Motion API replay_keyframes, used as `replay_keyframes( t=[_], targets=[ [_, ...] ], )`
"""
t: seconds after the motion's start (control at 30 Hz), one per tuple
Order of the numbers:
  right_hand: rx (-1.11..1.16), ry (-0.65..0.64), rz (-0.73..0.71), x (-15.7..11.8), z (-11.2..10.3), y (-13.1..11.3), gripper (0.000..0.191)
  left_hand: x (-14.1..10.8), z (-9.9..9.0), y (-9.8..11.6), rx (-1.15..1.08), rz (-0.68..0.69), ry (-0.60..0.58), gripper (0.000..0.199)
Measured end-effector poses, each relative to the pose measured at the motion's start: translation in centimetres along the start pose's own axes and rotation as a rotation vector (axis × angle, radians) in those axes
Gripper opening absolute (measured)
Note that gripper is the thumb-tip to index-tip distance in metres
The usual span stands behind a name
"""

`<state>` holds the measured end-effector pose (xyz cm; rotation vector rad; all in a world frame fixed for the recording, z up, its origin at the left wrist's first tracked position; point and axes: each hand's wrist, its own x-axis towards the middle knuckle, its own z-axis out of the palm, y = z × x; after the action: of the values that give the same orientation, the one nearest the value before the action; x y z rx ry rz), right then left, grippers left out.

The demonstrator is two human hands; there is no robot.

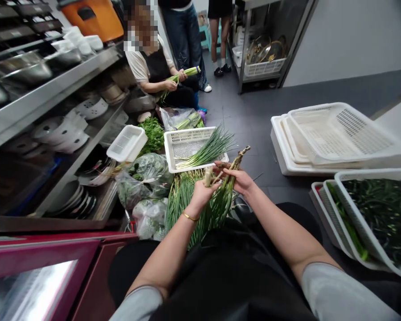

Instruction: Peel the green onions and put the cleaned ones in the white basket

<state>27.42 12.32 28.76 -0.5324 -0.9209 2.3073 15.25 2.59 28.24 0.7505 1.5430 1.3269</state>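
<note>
My left hand [202, 195] is closed, with a short pale stalk [207, 177] sticking up out of it. Just to the right, my right hand [242, 182] grips a small bunch of green onions [233, 174], their brownish root ends pointing up and their leaves hanging down. Beneath both hands lies a big heap of long green onions [187, 200]. Beyond it stands a white perforated basket [169, 156], in which thin green onions [205, 150] lie with their leaf tips over the right rim. My fingers partly hide the stalks.
At left are bagged green vegetables [145, 176], leafy greens [153, 133], a small white basket [127, 142] and metal shelving [63, 84]. At right, stacked white baskets [341, 133] stand behind a basket of dark green peppers [384, 209]. A co-worker [153, 67] sits ahead, holding green stalks.
</note>
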Motion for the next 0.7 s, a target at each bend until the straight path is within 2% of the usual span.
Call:
replay_keyframes(
  t=[0.07,0.13,0.27,0.37,0.43,0.57,0.7],
  targets=[
    [-0.031,0.03,-0.03,0.0,0.4,0.7,0.032,0.6,1.0,-0.4,0.008,0.048,-0.004,0.028],
    [-0.076,0.094,-0.043,0.2,0.4,1.1,0.031,1.1,1.0,-0.8,-0.034,0.037,-0.014,0.027],
    [-0.163,0.167,0.016,0.7,-1.0,0.1,0.034,2.0,-1.0,-1.4,-0.133,-0.083,0.0,0.027],
    [-0.315,0.257,-0.05,0.8,-1.9,-0.9,0.039,2.4,-2.5,-1.5,-0.18,-0.12,0.037,0.031],
    [-0.512,0.302,-0.111,0.8,-1.9,-0.8,0.04,2.4,-2.9,-1.4,-0.19,-0.12,0.041,0.033],
    [-0.937,0.187,-0.192,0.8,-0.5,0.7,0.03,2.1,-2.7,-1.2,-0.168,-0.077,0.017,0.033],
    [-1.127,0.173,-0.213,0.7,0.2,1.5,0.041,1.8,-3.1,-1.2,-0.146,-0.063,0.007,0.032]
  ],
)
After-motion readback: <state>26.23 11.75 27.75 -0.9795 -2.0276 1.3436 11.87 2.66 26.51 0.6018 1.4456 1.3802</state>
